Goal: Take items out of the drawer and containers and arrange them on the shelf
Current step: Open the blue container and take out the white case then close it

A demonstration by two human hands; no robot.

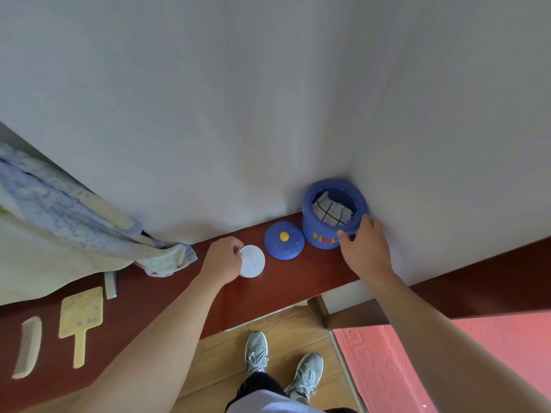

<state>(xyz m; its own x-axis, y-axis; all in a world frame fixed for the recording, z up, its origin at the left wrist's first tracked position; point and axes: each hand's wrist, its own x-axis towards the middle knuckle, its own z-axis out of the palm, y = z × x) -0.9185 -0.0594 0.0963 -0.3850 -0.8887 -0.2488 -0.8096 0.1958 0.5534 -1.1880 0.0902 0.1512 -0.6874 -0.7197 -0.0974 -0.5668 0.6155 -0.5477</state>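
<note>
A blue pot with yellow letters stands open on the dark red shelf against the white wall. Inside it lies a white cloth with black grid lines. My right hand grips the pot's front rim. The pot's blue lid, with a yellow knob, rests on the shelf just left of the pot. My left hand holds a round white disc at its left edge, low over the shelf beside the lid.
On the shelf at left lie a cream comb, a yellow paddle-shaped brush and a small grey bar. A pale patterned cloth hangs over the shelf's left part. A pink-covered bed is at lower right.
</note>
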